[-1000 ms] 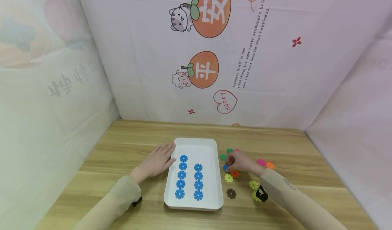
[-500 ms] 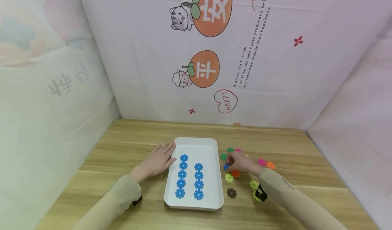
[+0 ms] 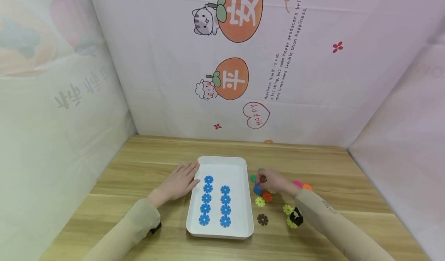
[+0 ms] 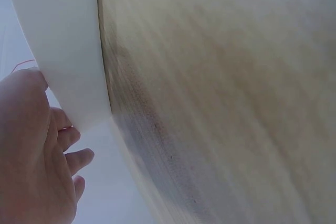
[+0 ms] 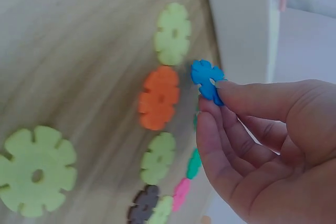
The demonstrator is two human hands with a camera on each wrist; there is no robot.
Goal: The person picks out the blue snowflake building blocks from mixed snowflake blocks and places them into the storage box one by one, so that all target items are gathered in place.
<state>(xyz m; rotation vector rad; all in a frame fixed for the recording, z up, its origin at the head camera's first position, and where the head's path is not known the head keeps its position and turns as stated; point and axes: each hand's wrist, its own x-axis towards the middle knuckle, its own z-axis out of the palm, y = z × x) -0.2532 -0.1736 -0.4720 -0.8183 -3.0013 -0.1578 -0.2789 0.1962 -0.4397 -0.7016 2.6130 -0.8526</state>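
The right hand (image 3: 272,180) pinches a blue notched plastic disc (image 5: 207,81) between thumb and fingertips, just outside the right wall of a white tray (image 3: 232,165). The disc is held tilted in the right wrist view. My left hand (image 3: 179,182) lies at the tray's upper left edge, fingers extended, touching the rim; the left wrist view shows its thumb and fingers (image 4: 79,160) beside the wall. Inside the tray are two columns of linked blue discs, a left one (image 3: 206,198) and a shorter right one (image 3: 225,209).
Right of the tray lie loose discs: orange-red (image 3: 267,197), yellow (image 3: 260,202), brown (image 3: 262,219), green (image 3: 253,178), pink (image 3: 297,183) and orange (image 3: 306,187). More yellow-green discs (image 3: 287,209) lie near the right wrist. Printed cloth walls (image 3: 167,99) enclose the wooden table (image 3: 156,149).
The blue disc in my right hand has turned so that more of its face shows. That hand has shifted only slightly. My left hand and the tray keep their places.
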